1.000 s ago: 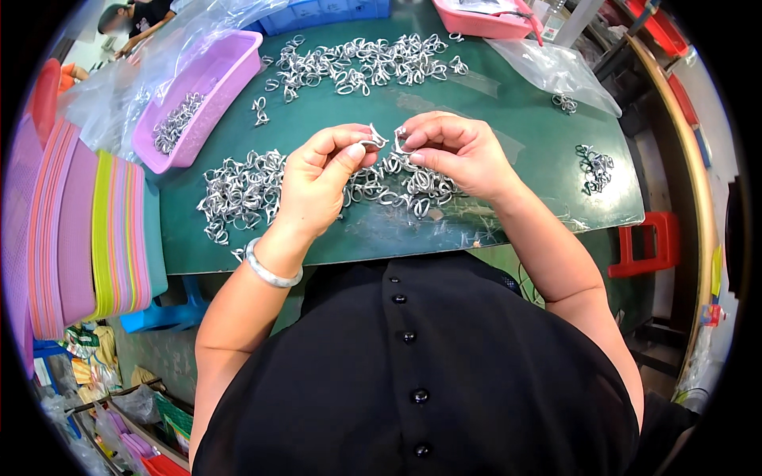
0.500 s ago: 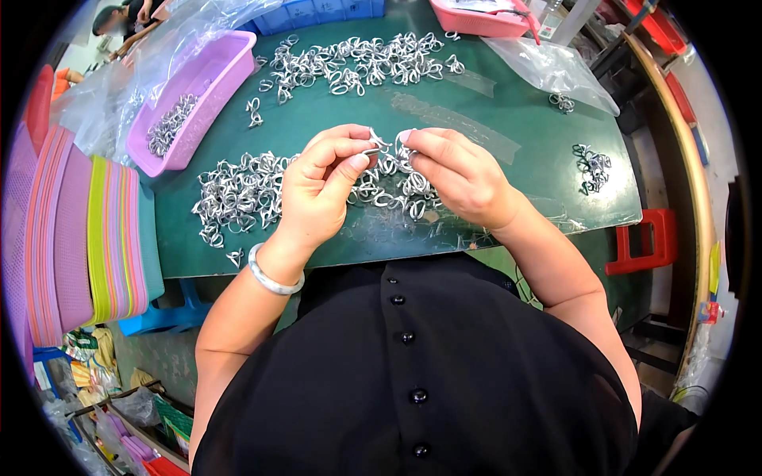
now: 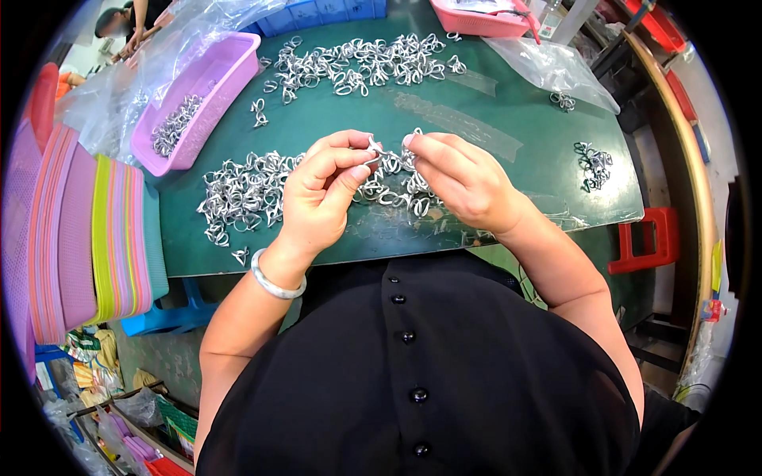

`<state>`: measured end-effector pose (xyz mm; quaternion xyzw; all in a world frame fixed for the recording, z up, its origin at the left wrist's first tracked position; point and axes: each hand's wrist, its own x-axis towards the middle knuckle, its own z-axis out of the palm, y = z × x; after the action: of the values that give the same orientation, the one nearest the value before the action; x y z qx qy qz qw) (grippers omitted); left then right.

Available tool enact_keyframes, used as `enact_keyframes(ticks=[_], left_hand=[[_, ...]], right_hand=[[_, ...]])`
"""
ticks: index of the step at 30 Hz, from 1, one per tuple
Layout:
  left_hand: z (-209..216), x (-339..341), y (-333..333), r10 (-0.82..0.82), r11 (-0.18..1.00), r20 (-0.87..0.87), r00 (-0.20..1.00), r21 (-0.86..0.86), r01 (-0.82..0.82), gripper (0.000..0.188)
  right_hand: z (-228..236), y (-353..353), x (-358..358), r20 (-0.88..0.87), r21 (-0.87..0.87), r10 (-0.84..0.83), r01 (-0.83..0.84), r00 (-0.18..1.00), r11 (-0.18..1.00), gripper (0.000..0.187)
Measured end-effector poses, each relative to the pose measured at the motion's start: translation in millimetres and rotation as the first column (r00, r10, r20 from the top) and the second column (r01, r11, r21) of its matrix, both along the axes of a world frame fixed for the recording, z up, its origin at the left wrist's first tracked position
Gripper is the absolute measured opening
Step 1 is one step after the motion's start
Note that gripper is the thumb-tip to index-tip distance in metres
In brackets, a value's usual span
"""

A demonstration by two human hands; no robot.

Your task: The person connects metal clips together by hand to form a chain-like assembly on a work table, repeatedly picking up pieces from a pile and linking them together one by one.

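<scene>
A small metal clip (image 3: 375, 149) is pinched between left hand (image 3: 321, 190) and right hand (image 3: 460, 178) fingertips; it could be dropped into the pile (image 3: 238, 194) at nine o'clock if grip loosens.

Bright, even light from above, daylight-like; colours saturated. Green bench (image 3: 508, 103) carries a pale sheen along its near edge and over the clear plastic sheets (image 3: 556, 67), which glare white. Metal pieces (image 3: 238, 194) glint, small highlights, individual shapes hard to separate. Shadows soft and short, just under the left hand (image 3: 321, 194) and right hand (image 3: 464, 182). Strong fisheye: black circular vignette at all corners, bench edge and stacked trays (image 3: 79, 230) bowed toward the rim. Centre sharp; rim soft and smeared, the floor clutter at lower left dim and unclear. Black garment (image 3: 421, 381) loses detail in its folds
</scene>
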<state>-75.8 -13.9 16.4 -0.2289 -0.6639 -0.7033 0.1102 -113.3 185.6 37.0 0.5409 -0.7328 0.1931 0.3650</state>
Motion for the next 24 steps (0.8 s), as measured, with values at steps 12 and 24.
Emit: enact_keyframes(ticks=[12, 24], left_hand=[[10.0, -32.7, -21.9, 0.000, 0.669, -0.217, 0.976, -0.726, -0.162, 0.019], [-13.4, -140.6, -22.7, 0.221, 0.375, -0.077, 0.972, -0.914, -0.158, 0.033]], right_hand=[[-25.5, 31.5, -98.3, 0.499, 0.236, -0.384, 0.305, 0.777, 0.923, 0.030], [-35.9, -6.2, -129.8, 0.548, 0.413, -0.418, 0.200, 0.725, 0.889, 0.032]])
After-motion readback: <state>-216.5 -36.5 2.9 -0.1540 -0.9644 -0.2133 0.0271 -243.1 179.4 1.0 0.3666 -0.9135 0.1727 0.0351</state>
